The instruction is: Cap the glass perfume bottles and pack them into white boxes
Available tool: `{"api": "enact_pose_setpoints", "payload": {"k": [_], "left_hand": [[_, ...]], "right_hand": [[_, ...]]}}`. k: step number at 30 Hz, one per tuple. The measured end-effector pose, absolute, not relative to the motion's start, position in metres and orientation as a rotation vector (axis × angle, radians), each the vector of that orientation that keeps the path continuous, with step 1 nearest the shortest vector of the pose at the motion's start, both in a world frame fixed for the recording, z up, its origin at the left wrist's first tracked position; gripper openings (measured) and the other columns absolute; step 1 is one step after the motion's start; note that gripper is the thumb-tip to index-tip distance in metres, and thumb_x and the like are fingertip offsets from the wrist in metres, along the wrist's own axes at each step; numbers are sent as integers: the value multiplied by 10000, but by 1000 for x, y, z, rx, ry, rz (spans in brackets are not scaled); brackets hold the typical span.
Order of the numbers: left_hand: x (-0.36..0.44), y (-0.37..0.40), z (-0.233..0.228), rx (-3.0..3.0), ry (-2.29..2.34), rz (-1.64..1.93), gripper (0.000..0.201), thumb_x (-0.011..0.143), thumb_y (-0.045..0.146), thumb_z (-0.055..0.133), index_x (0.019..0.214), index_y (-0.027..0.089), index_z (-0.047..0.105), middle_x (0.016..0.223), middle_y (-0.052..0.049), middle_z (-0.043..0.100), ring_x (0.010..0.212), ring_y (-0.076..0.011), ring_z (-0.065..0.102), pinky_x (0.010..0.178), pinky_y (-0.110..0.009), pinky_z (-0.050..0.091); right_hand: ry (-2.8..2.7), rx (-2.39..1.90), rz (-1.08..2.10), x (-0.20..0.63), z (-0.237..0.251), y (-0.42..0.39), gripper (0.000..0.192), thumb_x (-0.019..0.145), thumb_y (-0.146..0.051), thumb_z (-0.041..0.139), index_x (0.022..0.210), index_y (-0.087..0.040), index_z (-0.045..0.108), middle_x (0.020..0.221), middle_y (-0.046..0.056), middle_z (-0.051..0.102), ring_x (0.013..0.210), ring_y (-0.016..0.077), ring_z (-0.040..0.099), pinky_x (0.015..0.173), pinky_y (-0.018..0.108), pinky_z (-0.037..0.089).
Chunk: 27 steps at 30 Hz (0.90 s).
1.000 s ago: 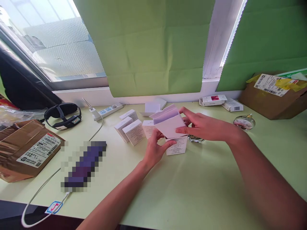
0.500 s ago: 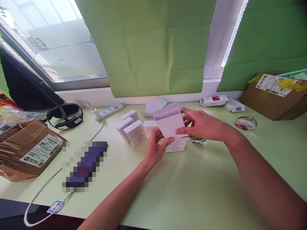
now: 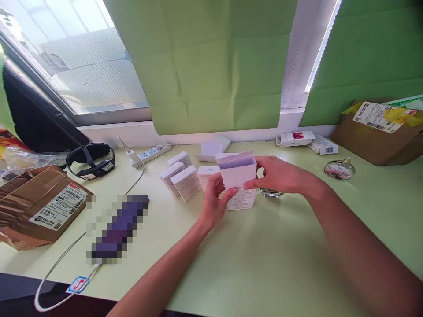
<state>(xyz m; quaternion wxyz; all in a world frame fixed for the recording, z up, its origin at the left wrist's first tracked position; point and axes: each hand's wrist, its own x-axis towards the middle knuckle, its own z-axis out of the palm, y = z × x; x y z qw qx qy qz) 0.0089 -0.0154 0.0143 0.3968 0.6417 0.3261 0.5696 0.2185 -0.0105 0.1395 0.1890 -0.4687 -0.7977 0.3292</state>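
A plain white carton (image 3: 238, 175) with an open top is between my two hands, its inside facing up towards me. My left hand (image 3: 214, 204) grips its lower left side, thumb at the bottom edge. My right hand (image 3: 272, 176) grips its right end, thumb on the front. Just below the carton shows a printed white box (image 3: 241, 200), its upper part hidden. Left of my left hand stands another printed box (image 3: 187, 182), among several like it. A glass bottle (image 3: 271, 192) lies below my right hand, partly covered.
At the left are a brown cardboard box (image 3: 49, 207), a black headset (image 3: 90, 160), a power strip (image 3: 153, 152) and a blurred phone (image 3: 120, 226) on a white cable. Rightward are small cartons (image 3: 295, 138), a round bottle (image 3: 339, 170) and a large cardboard box (image 3: 380, 136).
The white carton has turned in my hands, from tilted to nearly level, and its opening now shows more. Both hands stay in about the same place.
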Motion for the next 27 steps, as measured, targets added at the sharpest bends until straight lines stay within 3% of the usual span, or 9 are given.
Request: {"api": "enact_pose_setpoints", "payload": {"k": [7, 16, 21, 27], "left_hand": [[10, -18, 19, 1646, 813, 1426, 413, 882, 382, 700, 1211, 253, 486, 1203, -66, 688, 1122, -207, 671, 946, -402, 568], [10, -17, 13, 1716, 834, 1418, 403, 876, 380, 705, 1199, 263, 494, 1187, -56, 679, 1117, -210, 663, 956, -412, 556], [8, -17, 13, 1719, 822, 1415, 395, 884, 356, 699, 1208, 266, 491, 1192, -50, 673, 1129, -205, 650, 969, -415, 542], [9, -18, 13, 1746, 788, 1408, 402, 890, 347, 693, 1224, 268, 483, 1243, -64, 649, 1150, -209, 641, 967, -405, 544]], "right_hand": [[-2228, -1155, 940, 224, 155, -20, 468, 843, -495, 640, 1288, -350, 616, 1127, 4, 690, 750, 168, 581, 600, 289, 436], [-2339, -1254, 826, 231, 163, -24, 332, 828, -541, 634, 1067, -320, 705, 882, -2, 672, 683, 177, 553, 580, 293, 389], [-2350, -1201, 741, 230, 166, -27, 283, 843, -479, 631, 1048, -295, 694, 927, 14, 692, 747, 194, 577, 637, 309, 403], [-2431, -1290, 752, 232, 161, -23, 352, 852, -574, 608, 1092, -342, 719, 955, 32, 666, 754, 205, 580, 651, 317, 411]]}}
